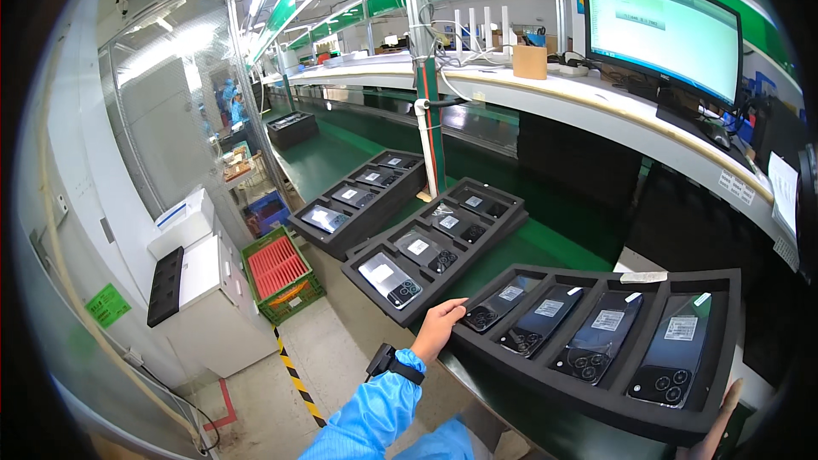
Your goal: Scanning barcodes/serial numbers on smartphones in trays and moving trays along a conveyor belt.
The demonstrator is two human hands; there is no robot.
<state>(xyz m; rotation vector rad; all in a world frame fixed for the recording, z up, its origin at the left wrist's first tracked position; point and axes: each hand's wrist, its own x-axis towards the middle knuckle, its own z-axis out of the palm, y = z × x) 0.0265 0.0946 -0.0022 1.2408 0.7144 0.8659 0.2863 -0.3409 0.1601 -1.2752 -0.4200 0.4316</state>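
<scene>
A black foam tray (726, 324) spans the lower right, sloping slightly, with several dark-backed smartphones (607, 334) lying in its slots. The phones have white labels and clear film on them. My left hand (438, 329), in a blue sleeve with a black band at the wrist, is closed on the tray's left end. At the opposite end, my right hand (722, 428) holds the right edge; most of it is hidden behind the tray. Just beyond my left hand, a second foam tray (375, 300) of labelled phones rests on the green bench.
Another phone tray (341, 249) and a smaller dark tray (291, 129) lie farther along the green bench (328, 149). A post (426, 119) rises behind the trays. A monitor (660, 34) stands on the right shelf. A green crate (283, 274) and white cabinet (209, 307) are left.
</scene>
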